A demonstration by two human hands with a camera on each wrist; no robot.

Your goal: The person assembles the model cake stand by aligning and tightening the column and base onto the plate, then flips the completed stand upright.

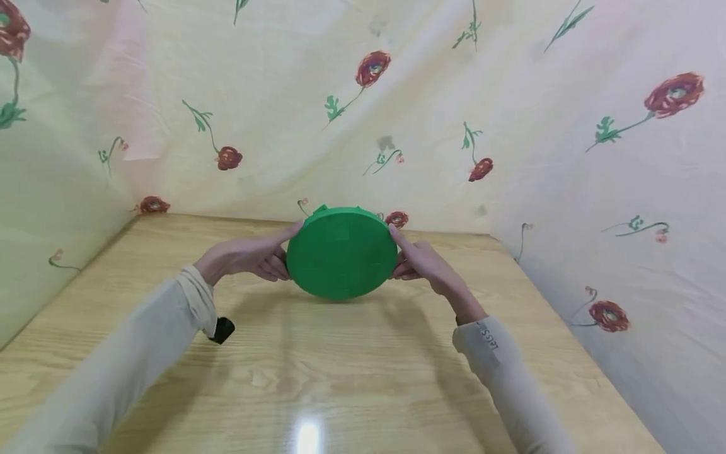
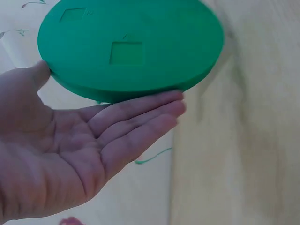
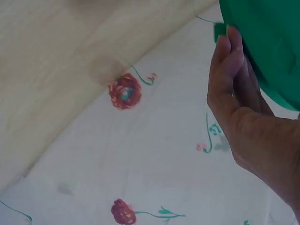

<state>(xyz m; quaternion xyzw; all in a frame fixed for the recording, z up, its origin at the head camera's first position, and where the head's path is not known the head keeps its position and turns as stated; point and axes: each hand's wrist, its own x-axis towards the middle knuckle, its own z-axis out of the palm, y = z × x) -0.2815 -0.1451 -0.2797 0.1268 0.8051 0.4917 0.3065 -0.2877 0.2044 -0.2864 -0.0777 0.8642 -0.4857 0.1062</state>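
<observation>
Both hands hold up a green round disc (image 1: 341,255) above the table, tilted with a broad flat face toward the head camera. Small square outlines mark its face (image 2: 127,53) in the left wrist view, and little tabs stick out beyond its top edge in the head view. My left hand (image 1: 255,255) grips the left rim, thumb at the upper edge and fingers along the side. At the opposite rim, my right hand (image 1: 422,261) grips with the thumb up and the other fingers bent behind. The disc's far side is mostly hidden.
A light wood-grain table (image 1: 340,378) lies below. Flower-printed cloth (image 1: 283,126) hangs at the back and along both sides. A small black object (image 1: 224,330) shows beside the left sleeve cuff.
</observation>
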